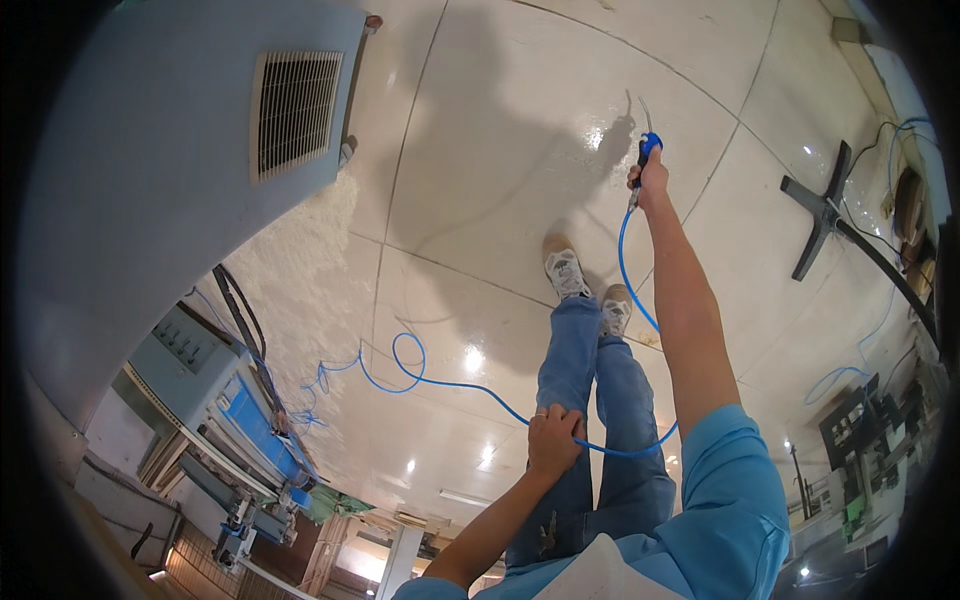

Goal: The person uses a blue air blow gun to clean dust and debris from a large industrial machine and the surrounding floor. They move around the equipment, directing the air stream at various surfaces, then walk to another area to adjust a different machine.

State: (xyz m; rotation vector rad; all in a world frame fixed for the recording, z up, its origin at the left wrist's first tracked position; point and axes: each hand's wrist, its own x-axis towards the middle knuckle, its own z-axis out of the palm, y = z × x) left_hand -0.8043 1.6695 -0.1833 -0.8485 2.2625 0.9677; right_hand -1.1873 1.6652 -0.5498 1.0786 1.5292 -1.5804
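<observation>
In my right hand [652,177] is a blue and black air blow gun [649,146], its thin bent metal nozzle pointing away over the floor. My fingers wrap its handle. A blue air hose [623,262] runs from the gun's base, loops back past my right arm and crosses in front of my thighs. There my left hand [556,438] closes round the hose near my leg. Beyond that hand the hose goes left, makes a loop and trails off in tangled coils.
Pale tiled floor [480,150] spreads ahead, carrying my shadow. At left stands a large grey-blue cabinet [200,70] with a vent grille [297,113]; below it is a machine [190,360] with dark cables. A black stand base [822,210] lies at right, near loose cables.
</observation>
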